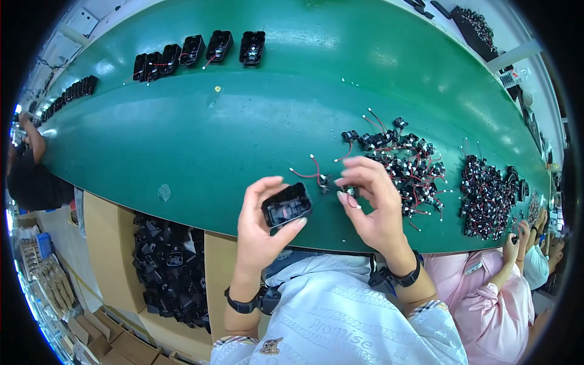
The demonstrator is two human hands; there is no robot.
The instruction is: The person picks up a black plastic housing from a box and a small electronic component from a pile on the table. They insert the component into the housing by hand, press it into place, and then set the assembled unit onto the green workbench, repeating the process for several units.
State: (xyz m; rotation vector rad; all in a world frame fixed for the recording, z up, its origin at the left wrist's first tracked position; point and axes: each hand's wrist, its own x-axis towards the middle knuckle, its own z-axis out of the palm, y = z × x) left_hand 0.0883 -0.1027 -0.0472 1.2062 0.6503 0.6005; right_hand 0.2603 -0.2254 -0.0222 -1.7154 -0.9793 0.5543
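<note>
My left hand [263, 224] is closed around a black plastic housing [287, 204], an open box shape with its hollow side facing up and tilted. Just to the right of it, my right hand [372, 204] pinches a small black part with a short wire [349, 193], which the fingers partly cover. Between the hands, another small wired part [323, 181] with red leads and white plugs lies on the green table. Beyond my right hand spreads a loose pile of small black wired parts [406, 161].
Several black housings [252, 47] stand in a row at the far side, with more [73, 93] at far left. A second pile of parts [485, 198] lies right. Below the table edge, a cardboard box [109, 255] holds black housings. Co-workers sit at right [486, 298] and far left [36, 176].
</note>
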